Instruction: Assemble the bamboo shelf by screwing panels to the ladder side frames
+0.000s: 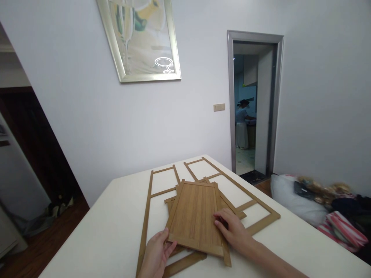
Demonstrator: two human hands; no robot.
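A brown wooden panel (194, 216) is seen over other wooden pieces (185, 263) on a white surface (116, 216). Its near left corner is held in the narrow grip of the left hand (156, 249), thumb above, fingers beneath. Its right edge is met by the curled right hand (230, 226); whether that grip is closed on it cannot be told. The panel is flanked by a left frame (148, 214) and a right frame (243, 189), both laid flat.
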